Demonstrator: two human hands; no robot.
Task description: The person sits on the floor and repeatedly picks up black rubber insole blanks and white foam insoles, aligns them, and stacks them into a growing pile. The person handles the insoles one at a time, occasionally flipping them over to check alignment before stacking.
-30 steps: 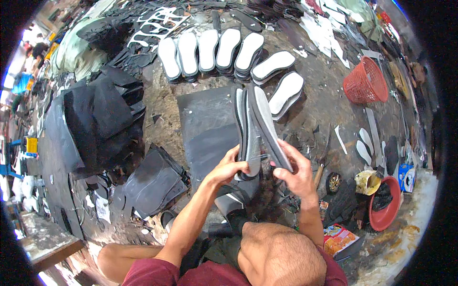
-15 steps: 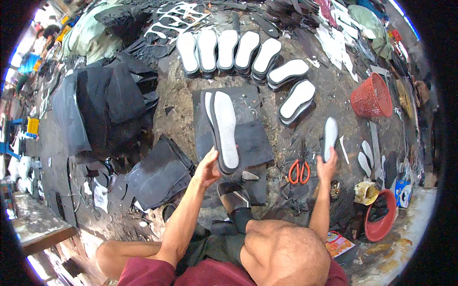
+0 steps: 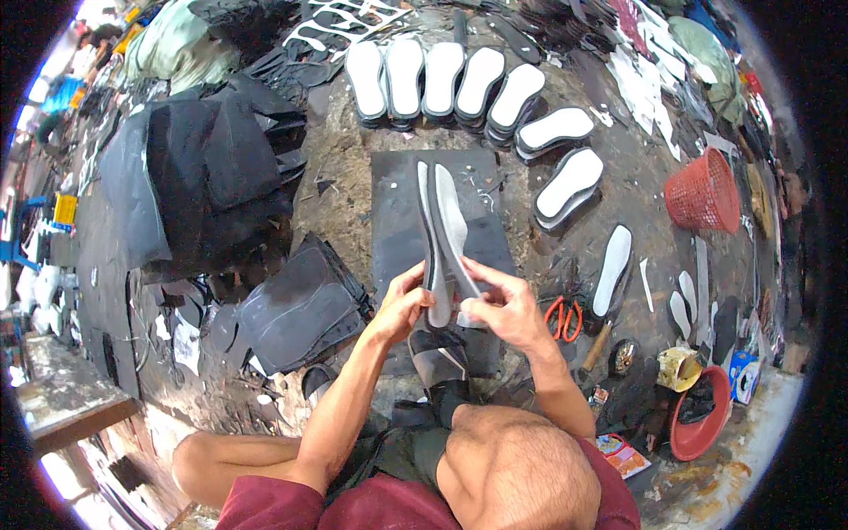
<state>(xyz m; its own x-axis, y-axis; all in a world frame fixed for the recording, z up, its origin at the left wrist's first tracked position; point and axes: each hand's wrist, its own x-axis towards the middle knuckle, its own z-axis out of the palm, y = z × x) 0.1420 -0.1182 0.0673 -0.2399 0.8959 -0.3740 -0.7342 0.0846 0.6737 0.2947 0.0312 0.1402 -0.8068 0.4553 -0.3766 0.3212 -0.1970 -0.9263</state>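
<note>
My left hand (image 3: 402,309) grips the heel end of a dark-edged, pale-topped shoe sole (image 3: 430,231), thumb and fingers closed round it. Beside it, my right hand (image 3: 514,311) pinches the near end of a second shoe sole (image 3: 451,210). Both soles stand nearly on edge over a dark sheet (image 3: 397,190), with a narrow gap between them at the near end. A single white-topped sole (image 3: 612,271) lies on the floor to the right of my right hand. Orange-handled scissors (image 3: 564,318) rest close to that hand.
Stacks of white-topped soles (image 3: 443,78) curve across the far side. Black sheets (image 3: 212,168) are heaped at the left, with more cut sheets (image 3: 305,305) nearer. On the right stand a red basket (image 3: 703,190), a yellow can (image 3: 679,368) and a tilted red bowl (image 3: 702,424).
My right hand has let go of the single white-topped sole, now on the floor, and moved left to the pair. The pair has turned on edge and parted at the near end.
</note>
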